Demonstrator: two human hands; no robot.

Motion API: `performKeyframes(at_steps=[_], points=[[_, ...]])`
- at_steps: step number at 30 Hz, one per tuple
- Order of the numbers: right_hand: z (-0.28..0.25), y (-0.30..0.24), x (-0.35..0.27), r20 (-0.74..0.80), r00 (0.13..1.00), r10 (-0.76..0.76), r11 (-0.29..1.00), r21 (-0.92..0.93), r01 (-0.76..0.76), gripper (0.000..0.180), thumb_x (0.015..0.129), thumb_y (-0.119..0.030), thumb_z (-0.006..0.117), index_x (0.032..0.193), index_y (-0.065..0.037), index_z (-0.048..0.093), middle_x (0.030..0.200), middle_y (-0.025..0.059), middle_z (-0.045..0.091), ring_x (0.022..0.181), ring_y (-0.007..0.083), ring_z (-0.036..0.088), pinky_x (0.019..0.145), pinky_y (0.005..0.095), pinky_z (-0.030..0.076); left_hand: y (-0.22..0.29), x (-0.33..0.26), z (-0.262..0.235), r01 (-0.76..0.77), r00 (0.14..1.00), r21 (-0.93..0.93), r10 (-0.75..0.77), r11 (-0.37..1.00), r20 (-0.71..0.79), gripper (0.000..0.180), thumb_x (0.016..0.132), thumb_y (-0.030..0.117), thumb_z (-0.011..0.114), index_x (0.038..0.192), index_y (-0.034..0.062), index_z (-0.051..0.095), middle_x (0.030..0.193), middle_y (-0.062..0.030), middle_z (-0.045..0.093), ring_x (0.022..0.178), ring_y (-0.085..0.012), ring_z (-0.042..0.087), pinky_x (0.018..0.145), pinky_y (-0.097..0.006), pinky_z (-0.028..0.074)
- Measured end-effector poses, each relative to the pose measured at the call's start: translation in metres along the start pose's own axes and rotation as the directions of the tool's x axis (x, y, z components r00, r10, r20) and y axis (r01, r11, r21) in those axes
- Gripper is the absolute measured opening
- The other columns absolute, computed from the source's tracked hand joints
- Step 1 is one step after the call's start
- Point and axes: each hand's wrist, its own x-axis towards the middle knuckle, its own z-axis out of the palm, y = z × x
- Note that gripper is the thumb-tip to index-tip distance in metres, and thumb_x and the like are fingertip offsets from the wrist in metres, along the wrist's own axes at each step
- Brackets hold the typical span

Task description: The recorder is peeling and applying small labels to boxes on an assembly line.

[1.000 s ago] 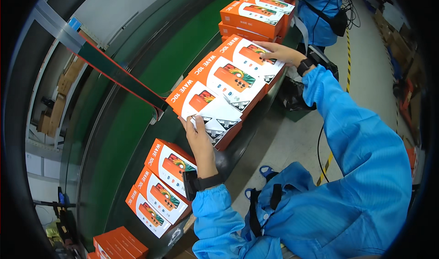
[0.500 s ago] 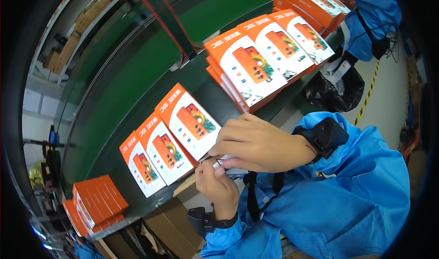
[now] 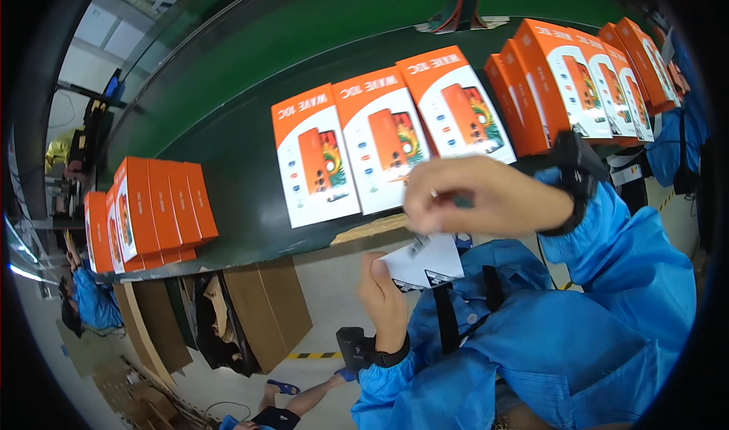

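My left hand (image 3: pixel 385 299) pinches the left end of a small white sheet (image 3: pixel 427 264) with black-and-white printed marks along its lower edge. Just above that sheet is my right hand (image 3: pixel 486 196), its fingers curled in toward the thumb and somewhat blurred. Whatever it may hold is too small to make out. Beyond my hands, three orange-and-white phone boxes lie side by side on the dark green bench: a left one (image 3: pixel 317 157), a middle one (image 3: pixel 383 130) and a right one (image 3: pixel 459 111). My right hand overlaps the near edge of the boxes in view.
Stacked phone boxes (image 3: pixel 566 85) stand at the right of the bench (image 3: pixel 235 202), and another orange group (image 3: pixel 163 210) at its left end. Under the bench is an open cardboard carton (image 3: pixel 273 308). Other people are at the far left, below and at the right edge.
My view has turned to the right, so the boxes appear shifted. My hands were close together over the white sheet; now the right is raised, and more of the sheet shows in my left.
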Motion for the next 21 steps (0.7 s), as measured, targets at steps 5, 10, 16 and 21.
performKeyframes(at_steps=[5,10,16,21], points=[[0.036,0.041,0.096,0.090,0.996,-0.016,0.991,-0.130,0.028,0.010,0.076,-0.010,0.053,0.074,-0.002,0.048,0.071,0.0027,0.051,0.065,0.0097,0.045,0.057,0.0230,0.037,-0.030,0.023,-0.010,-0.421,0.888,0.151,0.441,0.894,-0.134,0.044,0.088,0.035,0.031,0.070,-0.0018,0.047,0.084,-0.0140,0.049,0.066,-0.0206,0.048,0.060,-0.029,0.038],[0.072,0.081,0.132,0.138,0.990,0.017,0.961,-0.274,0.021,0.010,0.074,-0.009,0.054,0.073,0.000,0.048,0.061,0.0045,0.051,0.057,0.0112,0.047,0.053,0.0239,0.039,-0.055,0.040,-0.008,-0.520,0.828,0.219,0.550,0.825,-0.107,0.034,0.084,0.029,0.041,0.069,-0.0008,0.048,0.110,-0.0173,0.049,0.072,-0.0233,0.053,0.064,-0.032,0.042],[0.073,0.087,0.141,0.180,0.977,0.114,0.929,-0.369,-0.040,0.011,0.073,-0.008,0.054,0.072,0.001,0.049,0.059,0.0044,0.048,0.055,0.0096,0.044,0.051,0.0234,0.038,-0.066,0.047,-0.013,-0.489,0.851,0.258,0.520,0.833,-0.065,0.034,0.085,0.029,0.039,0.068,0.0003,0.047,0.109,-0.0184,0.049,0.071,-0.0271,0.052,0.061,-0.034,0.040],[0.075,0.085,0.142,0.176,0.973,0.151,0.925,-0.373,-0.076,0.011,0.075,-0.009,0.054,0.072,0.000,0.048,0.059,0.0034,0.045,0.054,0.0085,0.041,0.049,0.0233,0.036,-0.074,0.048,-0.012,-0.467,0.874,0.233,0.486,0.853,-0.029,0.035,0.087,0.028,0.037,0.069,-0.0003,0.047,0.108,-0.0194,0.050,0.075,-0.0291,0.053,0.063,-0.034,0.040]])
